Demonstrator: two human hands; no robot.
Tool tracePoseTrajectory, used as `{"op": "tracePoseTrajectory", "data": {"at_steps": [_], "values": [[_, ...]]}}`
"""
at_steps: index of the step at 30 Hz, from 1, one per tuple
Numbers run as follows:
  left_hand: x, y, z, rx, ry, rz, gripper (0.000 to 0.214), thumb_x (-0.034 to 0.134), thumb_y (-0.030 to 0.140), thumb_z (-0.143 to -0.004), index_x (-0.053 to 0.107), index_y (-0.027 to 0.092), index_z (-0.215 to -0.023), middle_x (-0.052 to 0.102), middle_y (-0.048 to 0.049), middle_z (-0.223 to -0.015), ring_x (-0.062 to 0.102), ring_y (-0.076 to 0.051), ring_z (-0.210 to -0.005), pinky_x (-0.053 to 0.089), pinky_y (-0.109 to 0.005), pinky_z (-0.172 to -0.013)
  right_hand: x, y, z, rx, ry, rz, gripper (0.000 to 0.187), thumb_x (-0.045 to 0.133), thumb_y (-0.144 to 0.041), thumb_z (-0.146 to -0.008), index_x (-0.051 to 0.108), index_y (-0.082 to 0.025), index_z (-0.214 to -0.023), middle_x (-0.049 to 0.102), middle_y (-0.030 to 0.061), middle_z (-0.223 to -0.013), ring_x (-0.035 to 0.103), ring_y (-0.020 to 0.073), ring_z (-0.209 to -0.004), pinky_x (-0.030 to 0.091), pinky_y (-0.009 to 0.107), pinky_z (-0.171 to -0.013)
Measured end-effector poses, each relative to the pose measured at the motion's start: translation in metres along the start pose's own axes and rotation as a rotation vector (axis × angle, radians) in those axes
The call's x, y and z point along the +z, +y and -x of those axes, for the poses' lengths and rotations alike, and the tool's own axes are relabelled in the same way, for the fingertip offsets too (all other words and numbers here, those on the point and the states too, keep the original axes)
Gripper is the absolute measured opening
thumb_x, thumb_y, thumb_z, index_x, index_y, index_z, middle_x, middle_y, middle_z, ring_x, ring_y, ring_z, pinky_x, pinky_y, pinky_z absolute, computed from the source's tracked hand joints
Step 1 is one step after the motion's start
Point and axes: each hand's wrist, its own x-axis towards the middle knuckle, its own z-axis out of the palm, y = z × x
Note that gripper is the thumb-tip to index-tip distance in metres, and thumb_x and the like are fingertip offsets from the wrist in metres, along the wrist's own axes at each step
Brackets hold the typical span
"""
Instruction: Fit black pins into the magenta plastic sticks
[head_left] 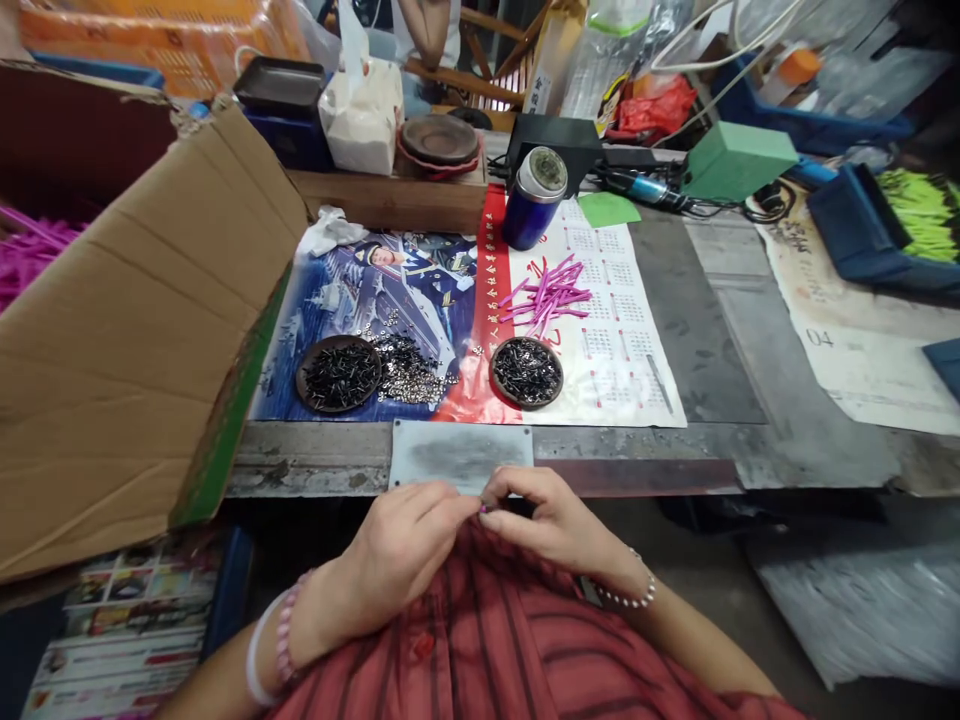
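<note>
My left hand (pixel 409 545) and my right hand (pixel 551 525) meet at the table's front edge, just before my striped red shirt. Their fingertips pinch a small pink piece (pixel 483 509), of which only a speck shows; the fingers hide the rest. Beyond them, thin pink plastic sticks (pixel 555 295) lie in a loose pile on the calendar poster. A round dish (pixel 527 404) of small dark metal parts stands in front of that pile. To the left is another dish (pixel 301 392) of dark pin-like parts, with loose small shiny metal pieces (pixel 420 378) beside it.
An open cardboard box (pixel 150 300) with pink sticks inside rises at the left. A blue jar (pixel 531 212) stands behind the pile. Blue bins (pixel 855 235) with green sticks are at the right. A metal plate (pixel 457 448) lies at the front edge. Across the table is another person's arm (pixel 426 30).
</note>
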Motion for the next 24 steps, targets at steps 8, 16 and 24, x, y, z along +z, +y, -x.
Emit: {"op": "tracePoseTrajectory", "data": {"at_steps": [8, 16, 24], "values": [[0.014, 0.0, 0.007, -0.592, 0.037, 0.494, 0.017, 0.052, 0.023, -0.099, 0.067, 0.019, -0.102, 0.07, -0.0022, -0.083, 0.065, -0.012, -0.071, 0.051, -0.021, -0.067, -0.039, 0.024, -0.006, 0.005, 0.43, 0.345, 0.016, 0.059, -0.03, -0.096, 0.065, -0.019, -0.087, 0.068, 0.003, -0.08, 0.062, 0.0167, -0.074, 0.047, 0.028, -0.071], [0.011, 0.002, 0.022, -0.861, 0.099, 0.74, 0.023, 0.054, 0.034, -0.096, 0.068, 0.016, -0.101, 0.06, 0.0014, -0.068, 0.056, -0.011, -0.059, 0.046, -0.019, -0.056, -0.067, 0.031, -0.08, -0.075, 0.27, 0.795, 0.018, 0.051, -0.02, -0.096, 0.069, -0.017, -0.093, 0.068, 0.0096, -0.097, 0.062, 0.0223, -0.092, 0.047, 0.033, -0.082], [0.0, 0.0, 0.041, -0.902, 0.177, 0.749, 0.027, 0.058, 0.041, -0.095, 0.069, 0.018, -0.1, 0.063, -0.0009, -0.074, 0.053, -0.011, -0.06, 0.043, -0.019, -0.055, -0.069, 0.022, -0.163, 0.19, -0.035, 1.278, 0.023, 0.05, -0.02, -0.097, 0.071, -0.014, -0.104, 0.065, 0.0144, -0.108, 0.061, 0.0264, -0.1, 0.041, 0.033, -0.083]]}}
